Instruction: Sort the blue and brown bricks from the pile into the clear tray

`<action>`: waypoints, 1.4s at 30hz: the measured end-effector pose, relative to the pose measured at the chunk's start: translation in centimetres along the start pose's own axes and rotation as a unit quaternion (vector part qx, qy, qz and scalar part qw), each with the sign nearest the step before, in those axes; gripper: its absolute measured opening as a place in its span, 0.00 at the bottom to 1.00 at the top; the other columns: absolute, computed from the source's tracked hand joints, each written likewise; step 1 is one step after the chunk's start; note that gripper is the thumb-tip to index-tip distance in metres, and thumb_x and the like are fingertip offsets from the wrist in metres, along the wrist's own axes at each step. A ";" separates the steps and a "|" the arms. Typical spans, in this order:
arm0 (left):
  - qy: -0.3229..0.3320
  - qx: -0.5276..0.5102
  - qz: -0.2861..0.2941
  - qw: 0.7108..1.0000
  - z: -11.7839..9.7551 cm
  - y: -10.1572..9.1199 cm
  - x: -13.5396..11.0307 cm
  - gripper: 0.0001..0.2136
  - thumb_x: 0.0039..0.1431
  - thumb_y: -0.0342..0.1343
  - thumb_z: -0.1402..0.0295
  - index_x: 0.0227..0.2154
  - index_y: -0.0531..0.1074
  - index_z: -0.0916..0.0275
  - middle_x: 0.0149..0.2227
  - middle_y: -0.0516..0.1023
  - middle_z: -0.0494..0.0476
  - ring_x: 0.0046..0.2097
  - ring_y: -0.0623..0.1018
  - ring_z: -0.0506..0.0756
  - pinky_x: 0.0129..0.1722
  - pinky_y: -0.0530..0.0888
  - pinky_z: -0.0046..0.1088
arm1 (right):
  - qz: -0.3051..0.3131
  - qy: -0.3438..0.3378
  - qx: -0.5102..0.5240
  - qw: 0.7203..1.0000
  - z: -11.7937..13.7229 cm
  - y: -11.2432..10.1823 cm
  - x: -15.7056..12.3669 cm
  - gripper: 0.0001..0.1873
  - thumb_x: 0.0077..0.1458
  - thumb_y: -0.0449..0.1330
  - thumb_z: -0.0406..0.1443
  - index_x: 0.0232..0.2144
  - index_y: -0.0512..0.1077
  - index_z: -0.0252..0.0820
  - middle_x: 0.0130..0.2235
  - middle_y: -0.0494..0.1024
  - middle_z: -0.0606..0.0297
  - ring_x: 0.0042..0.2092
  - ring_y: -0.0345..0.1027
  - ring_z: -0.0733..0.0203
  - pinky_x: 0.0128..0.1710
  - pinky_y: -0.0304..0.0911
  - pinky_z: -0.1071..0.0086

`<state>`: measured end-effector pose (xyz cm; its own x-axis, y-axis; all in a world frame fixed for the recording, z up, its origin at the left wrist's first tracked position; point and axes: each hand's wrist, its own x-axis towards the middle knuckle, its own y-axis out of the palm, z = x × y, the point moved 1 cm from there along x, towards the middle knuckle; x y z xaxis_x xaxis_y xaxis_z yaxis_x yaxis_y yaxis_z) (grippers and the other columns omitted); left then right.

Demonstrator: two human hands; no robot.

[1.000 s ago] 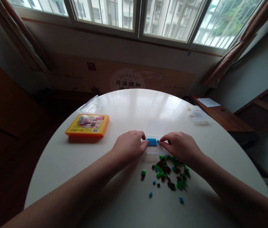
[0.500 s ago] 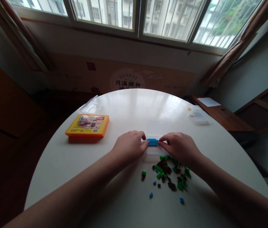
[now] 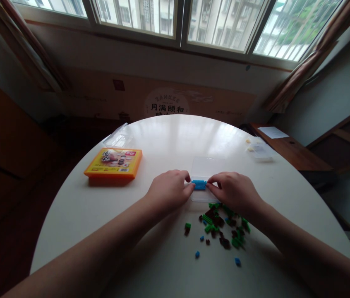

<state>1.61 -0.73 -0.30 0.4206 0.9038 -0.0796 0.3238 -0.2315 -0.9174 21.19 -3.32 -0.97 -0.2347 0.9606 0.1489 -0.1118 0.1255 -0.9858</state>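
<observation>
gripping a small blue rectangular block of studded plastic (image 3: 199,185) at its left end, the left hand (image 3: 170,188) has its thumb and finger closed. the right hand (image 3: 236,191) is also closed, pinching the right end of this block; i cannot tell if a separate piece is between its fingertips. the block is above an open box of clear plastic (image 3: 204,165), on a round white desk (image 3: 162,248). on the near side of it lies a loose pile of green, brown and blue plastic bricks (image 3: 216,220). a flat orange box with yellow printed top (image 3: 114,162) lies at the left.
</observation>
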 end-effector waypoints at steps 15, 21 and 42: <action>0.002 0.001 0.002 1.000 0.0 0.1 0.1 0.14 0.60 0.50 0.56 0.40 0.76 0.56 0.42 0.80 0.56 0.42 0.78 0.60 0.37 0.73 0.35 | -0.003 0.002 0.001 1.000 0.0 0.0 0.1 0.11 0.59 0.56 0.42 0.33 0.79 0.51 0.32 0.81 0.70 0.33 0.73 0.59 0.29 0.56 0.68; 0.002 0.001 0.004 1.000 -0.1 0.0 0.0 0.15 0.60 0.49 0.56 0.40 0.76 0.57 0.41 0.80 0.57 0.41 0.78 0.59 0.38 0.73 0.34 | -0.012 -0.002 -0.002 1.000 0.0 0.2 0.1 0.12 0.60 0.56 0.42 0.34 0.80 0.50 0.34 0.82 0.69 0.34 0.73 0.58 0.29 0.57 0.68; 0.007 0.003 0.000 1.000 0.0 0.0 0.1 0.14 0.61 0.50 0.56 0.40 0.76 0.57 0.41 0.80 0.57 0.41 0.78 0.60 0.36 0.72 0.34 | -0.009 0.005 -0.008 1.000 0.1 0.2 0.1 0.13 0.60 0.56 0.42 0.35 0.80 0.50 0.34 0.82 0.66 0.34 0.74 0.58 0.30 0.59 0.69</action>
<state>1.63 -0.64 -0.31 0.4326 0.8985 -0.0743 0.3193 -0.2298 -0.9194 21.04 -3.20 -1.12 -0.2227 0.9608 0.1649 -0.0998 0.1458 -0.9843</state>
